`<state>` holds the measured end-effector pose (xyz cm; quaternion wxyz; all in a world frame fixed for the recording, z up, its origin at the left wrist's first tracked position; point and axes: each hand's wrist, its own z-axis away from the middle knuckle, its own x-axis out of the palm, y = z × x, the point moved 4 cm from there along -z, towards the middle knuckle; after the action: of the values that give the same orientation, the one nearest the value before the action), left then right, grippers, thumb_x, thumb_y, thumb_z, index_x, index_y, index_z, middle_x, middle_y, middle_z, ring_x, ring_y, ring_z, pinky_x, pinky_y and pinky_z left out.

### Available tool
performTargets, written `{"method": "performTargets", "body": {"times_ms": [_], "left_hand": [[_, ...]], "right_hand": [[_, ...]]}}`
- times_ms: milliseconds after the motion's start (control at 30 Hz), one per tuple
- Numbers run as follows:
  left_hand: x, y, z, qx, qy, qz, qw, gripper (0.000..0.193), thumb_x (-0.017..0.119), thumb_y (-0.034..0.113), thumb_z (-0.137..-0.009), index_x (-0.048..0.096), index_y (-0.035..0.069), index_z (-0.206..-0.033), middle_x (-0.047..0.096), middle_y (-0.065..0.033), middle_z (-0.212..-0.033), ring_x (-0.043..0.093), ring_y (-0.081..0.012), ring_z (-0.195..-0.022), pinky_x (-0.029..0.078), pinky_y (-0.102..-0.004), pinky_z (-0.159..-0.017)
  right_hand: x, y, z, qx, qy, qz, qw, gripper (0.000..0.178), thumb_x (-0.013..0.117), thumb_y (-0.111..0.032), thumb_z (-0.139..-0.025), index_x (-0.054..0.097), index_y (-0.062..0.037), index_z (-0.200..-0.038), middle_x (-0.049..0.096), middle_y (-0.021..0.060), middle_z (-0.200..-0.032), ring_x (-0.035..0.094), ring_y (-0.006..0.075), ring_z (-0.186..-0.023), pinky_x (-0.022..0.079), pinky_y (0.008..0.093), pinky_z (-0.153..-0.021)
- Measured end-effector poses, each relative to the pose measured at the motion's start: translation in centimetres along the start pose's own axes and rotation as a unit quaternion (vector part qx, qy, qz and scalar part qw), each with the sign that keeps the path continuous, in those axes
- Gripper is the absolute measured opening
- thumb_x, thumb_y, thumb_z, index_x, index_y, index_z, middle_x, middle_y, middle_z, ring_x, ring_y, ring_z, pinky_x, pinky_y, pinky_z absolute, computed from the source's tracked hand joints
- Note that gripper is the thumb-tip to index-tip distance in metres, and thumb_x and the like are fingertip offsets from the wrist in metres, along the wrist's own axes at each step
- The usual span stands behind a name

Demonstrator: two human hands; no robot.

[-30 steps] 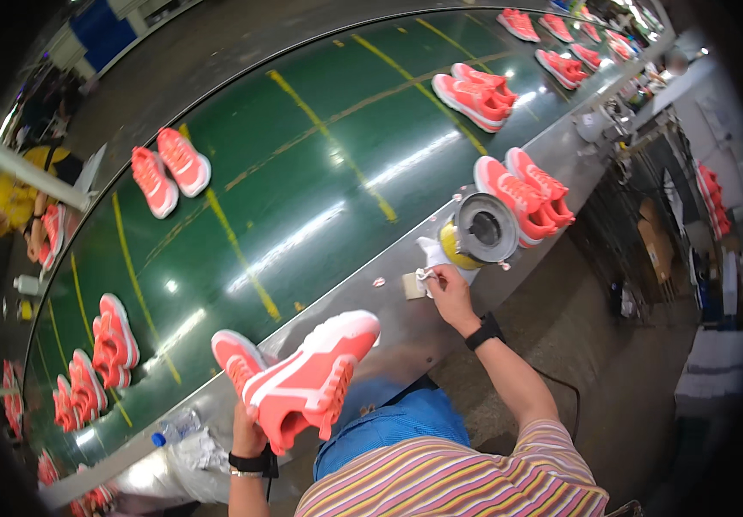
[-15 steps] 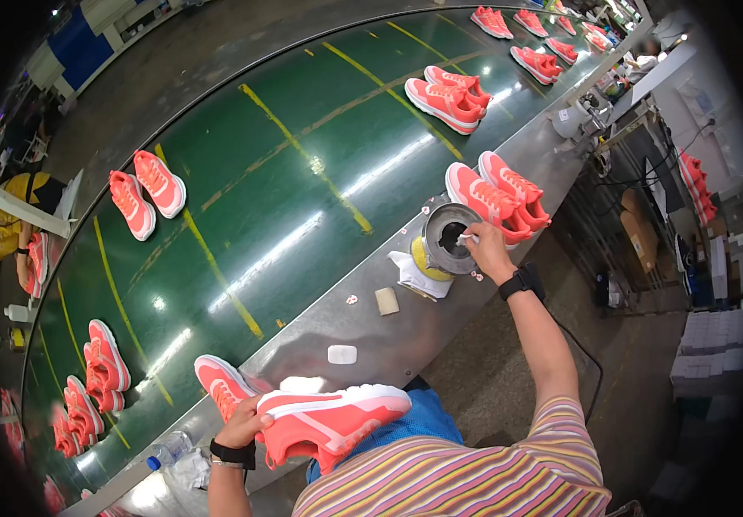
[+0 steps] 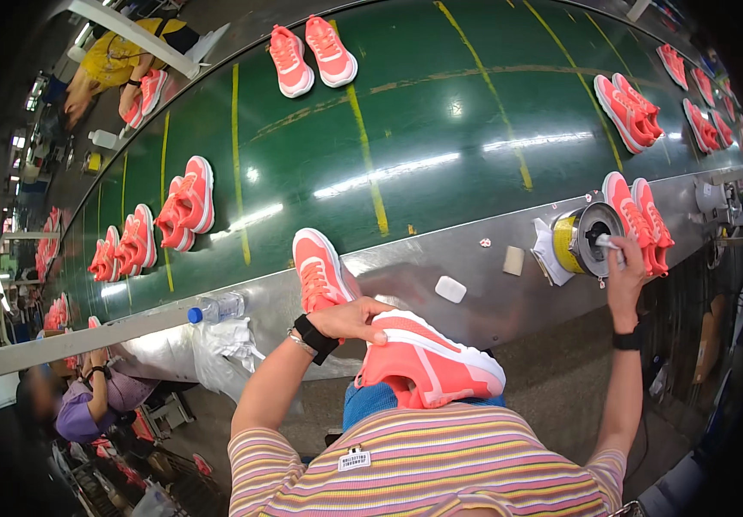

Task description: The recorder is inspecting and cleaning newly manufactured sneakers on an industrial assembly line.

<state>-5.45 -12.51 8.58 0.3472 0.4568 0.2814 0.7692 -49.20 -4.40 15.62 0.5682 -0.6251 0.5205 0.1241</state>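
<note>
My left hand (image 3: 350, 320) grips a coral sneaker (image 3: 430, 360) with a white sole, held on its side against my body with the sole facing up and away. Just beyond that hand, a matching sneaker (image 3: 318, 274) rests at the edge of the green belt. Out to the right, my right hand (image 3: 626, 274) pinches a small pale object (image 3: 610, 243) at the mouth of a round metal can (image 3: 568, 243) with a yellow side. The object's kind is unclear and its tip is over the dark opening. A sneaker pair (image 3: 637, 222) stands right beside the can.
Several coral pairs stand on the green belt (image 3: 302, 164). A white block (image 3: 450, 289) and a beige block (image 3: 513, 260) lie on the metal ledge (image 3: 406, 276). A blue-capped bottle (image 3: 216, 308) is at left. Two other people, in yellow (image 3: 117, 65) and purple (image 3: 87, 414), work nearby.
The whole view has swung, so the belt and shoes sit differently in the picture. My left hand still grips the sneaker; my right hand stays at the can, with more of the pale object showing.
</note>
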Motion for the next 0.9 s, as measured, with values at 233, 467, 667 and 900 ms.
{"method": "performTargets", "body": {"times_ms": [233, 467, 667, 900], "left_hand": [[0.6, -1.4, 0.4, 0.007, -0.022, -0.012, 1.0, 0.069, 0.073, 0.04, -0.075, 0.051, -0.003, -0.124, 0.058, -0.0069, -0.117, 0.053, -0.0137, -0.106, 0.041, -0.0278, -0.093], [3.3, -2.8, 1.9, -0.013, 0.002, 0.012, 1.0, 0.053, 0.054, 0.036, -0.092, 0.046, 0.002, -0.131, 0.056, -0.0061, -0.118, 0.05, -0.0114, -0.108, 0.04, -0.0262, -0.093], [4.5, -4.0, 3.2, -0.007, 0.024, 0.037, 0.999, 0.054, 0.047, 0.041, -0.094, 0.047, -0.001, -0.129, 0.056, -0.0069, -0.12, 0.052, -0.0127, -0.107, 0.041, -0.0275, -0.093], [4.4, -3.9, 3.5, 0.031, 0.037, -0.082, 0.995, 0.049, 0.038, 0.042, -0.097, 0.06, 0.0, -0.11, 0.062, -0.0038, -0.101, 0.053, -0.0097, -0.091, 0.044, -0.0272, -0.081]], "right_hand": [[6.9, -19.1, 6.8, -0.009, -0.354, -0.351, 0.867, 0.019, 0.062, 0.006, -0.074, 0.066, -0.0053, -0.089, 0.06, 0.006, -0.088, 0.058, 0.0148, -0.079, 0.046, 0.0249, -0.068], [10.8, -24.3, 11.5, -0.255, -0.388, -0.353, 0.812, 0.025, 0.064, 0.005, -0.07, 0.066, -0.0081, -0.092, 0.058, 0.0068, -0.087, 0.057, 0.024, -0.079, 0.047, 0.0311, -0.067], [10.1, -23.4, 12.8, -0.289, -0.393, -0.318, 0.813, 0.028, 0.064, 0.004, -0.067, 0.066, -0.0114, -0.091, 0.058, 0.0014, -0.086, 0.053, 0.0217, -0.081, 0.043, 0.0334, -0.073], [11.7, -27.0, 13.2, -0.374, -0.425, -0.25, 0.785, 0.029, 0.065, 0.0, -0.065, 0.066, -0.0139, -0.09, 0.057, -0.001, -0.086, 0.05, 0.0201, -0.087, 0.036, 0.0333, -0.078]]}}
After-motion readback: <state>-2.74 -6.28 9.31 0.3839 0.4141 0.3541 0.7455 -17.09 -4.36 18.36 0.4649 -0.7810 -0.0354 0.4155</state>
